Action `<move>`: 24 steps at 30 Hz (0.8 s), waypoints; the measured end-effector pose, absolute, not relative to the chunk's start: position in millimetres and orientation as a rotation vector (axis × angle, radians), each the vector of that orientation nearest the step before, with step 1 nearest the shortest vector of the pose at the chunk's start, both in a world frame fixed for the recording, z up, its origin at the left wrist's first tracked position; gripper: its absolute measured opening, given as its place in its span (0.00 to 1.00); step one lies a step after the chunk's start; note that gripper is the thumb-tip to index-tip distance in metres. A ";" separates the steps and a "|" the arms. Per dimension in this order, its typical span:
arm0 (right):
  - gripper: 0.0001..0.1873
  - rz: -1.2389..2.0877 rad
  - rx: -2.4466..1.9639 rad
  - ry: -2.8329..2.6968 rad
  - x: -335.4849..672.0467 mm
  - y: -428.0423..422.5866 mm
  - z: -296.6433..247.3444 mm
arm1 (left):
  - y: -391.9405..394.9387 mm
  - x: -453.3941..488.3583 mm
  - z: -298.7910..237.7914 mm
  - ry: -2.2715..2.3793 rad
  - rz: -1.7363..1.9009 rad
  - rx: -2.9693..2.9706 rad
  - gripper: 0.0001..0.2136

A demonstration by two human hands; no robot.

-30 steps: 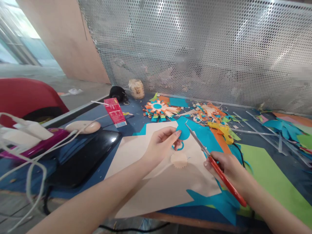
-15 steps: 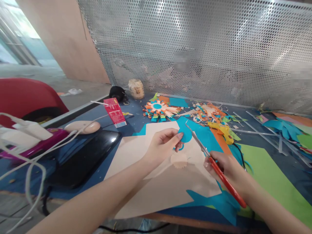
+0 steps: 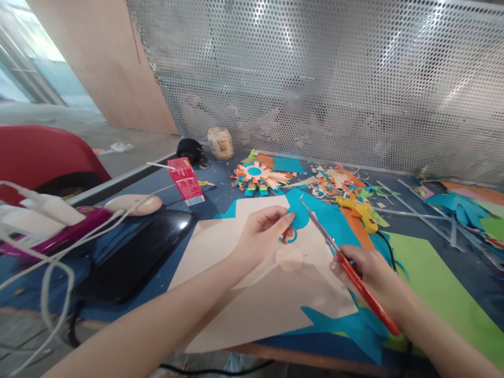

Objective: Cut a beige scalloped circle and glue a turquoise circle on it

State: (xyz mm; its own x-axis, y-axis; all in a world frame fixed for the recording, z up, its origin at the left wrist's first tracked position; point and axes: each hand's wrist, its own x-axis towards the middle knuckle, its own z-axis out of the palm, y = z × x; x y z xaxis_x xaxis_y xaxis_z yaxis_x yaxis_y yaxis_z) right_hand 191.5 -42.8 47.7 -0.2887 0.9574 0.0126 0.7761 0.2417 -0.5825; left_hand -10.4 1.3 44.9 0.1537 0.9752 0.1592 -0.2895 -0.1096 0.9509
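Note:
Between thumb and fingers, my left hand [image 3: 271,227] pinches a small blue paper circle [image 3: 300,216] by its left edge. My right hand [image 3: 366,275] grips red-handled scissors [image 3: 364,291], whose blades point up and left, close to the circle's right edge. Whether the blades touch the paper I cannot tell. Below the hands lies a large pale paper sheet [image 3: 232,320]. On it rests a pale paper disc [image 3: 289,259] with a notched edge. A thin blue paper ring [image 3: 290,238] shows just under my left fingers.
A layered paper flower [image 3: 254,172] and a heap of paper scraps [image 3: 334,181] lie behind. A yellow glue gun [image 3: 359,212] is at right, near green paper [image 3: 433,278]. A black phone [image 3: 134,257], a pink drink carton [image 3: 186,181] and white cables [image 3: 51,273] occupy the left.
Hardly anything differs. The blue circle's right edge has drawn in very slightly beside the blades, and both hands keep nearly the same place.

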 end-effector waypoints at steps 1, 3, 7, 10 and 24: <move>0.20 0.684 -1.590 -2.151 191.7 -42.6 47.2 | 1.3 -10.4 45.2 0.803 1.300 1.168 0.13; 0.21 0.689 -1.584 -2.147 192.0 -42.2 46.3 | 0.9 -10.4 45.9 0.808 1.302 1.173 0.13; 0.22 0.652 -1.584 -2.143 192.5 -41.4 44.9 | 0.2 -10.5 45.9 0.829 1.305 1.181 0.14; 0.23 0.631 -1.591 -2.142 192.8 -41.7 45.0 | 0.7 -10.7 45.2 0.844 1.314 1.169 0.14; 0.24 0.630 -1.609 -2.140 192.2 -41.5 45.9 | 2.0 -11.4 45.6 0.897 1.393 1.187 0.14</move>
